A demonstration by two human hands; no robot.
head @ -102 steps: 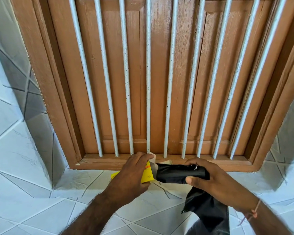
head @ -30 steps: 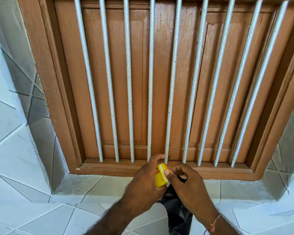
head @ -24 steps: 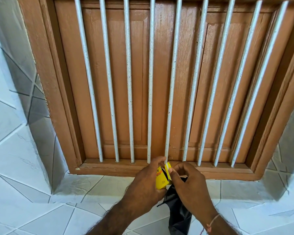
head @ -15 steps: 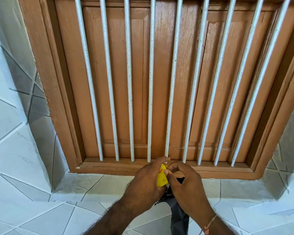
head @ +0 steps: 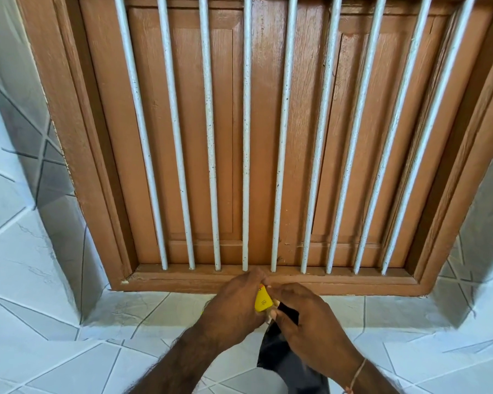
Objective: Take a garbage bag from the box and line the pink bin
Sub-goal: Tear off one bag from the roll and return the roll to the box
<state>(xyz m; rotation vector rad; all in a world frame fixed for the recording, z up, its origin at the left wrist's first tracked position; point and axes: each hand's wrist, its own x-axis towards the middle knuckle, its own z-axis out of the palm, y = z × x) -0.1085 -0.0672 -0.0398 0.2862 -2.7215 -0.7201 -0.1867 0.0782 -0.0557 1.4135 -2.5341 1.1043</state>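
Note:
A small yellow garbage-bag box [head: 262,300] is held just above the tiled window sill. My left hand [head: 234,305] is wrapped around the box from the left. My right hand [head: 302,317] presses its fingertips against the box's open end flap, while a black garbage bag [head: 279,356] hangs from under its palm down to the bottom edge of the view. Most of the box is hidden between the two hands. The pink bin is not in view.
A brown wooden window frame [head: 268,282] with shut shutters and several white vertical bars [head: 246,166] fills the view just behind my hands. White and grey tiles [head: 69,359] cover the sill and the walls on both sides.
The black roll, pulled out of the box 3.4 s ago, is gone from sight; the loose bag hangs under my right hand. My right fingers have moved onto the box's flap and pushed it closed.

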